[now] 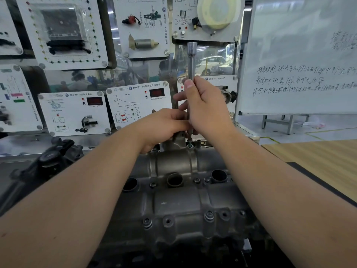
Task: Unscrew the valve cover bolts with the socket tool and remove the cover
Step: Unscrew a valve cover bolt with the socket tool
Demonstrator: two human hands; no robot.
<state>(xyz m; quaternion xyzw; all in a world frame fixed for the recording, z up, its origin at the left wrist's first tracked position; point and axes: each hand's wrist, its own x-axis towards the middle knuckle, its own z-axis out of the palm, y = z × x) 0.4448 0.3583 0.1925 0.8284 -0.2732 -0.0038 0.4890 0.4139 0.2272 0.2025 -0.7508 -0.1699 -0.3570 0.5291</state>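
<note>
Right hand [206, 105] wrapped around the shaft of the socket tool [191, 60], which stands near upright; square drive end well above the grip, working end below it at a bolt [190, 143] on the far edge of the valve cover [179, 190]. Left hand [164, 126] curls in just beside the lower shaft, resting on the cover; whether it pinches the shaft is unclear, fingers hidden.

Near bolts [209, 215] appear seated.

Risk: tool tilts off axis, socket slips, rounding the bolt head. Loosened bolt could drop into an open well [174, 179].
</note>
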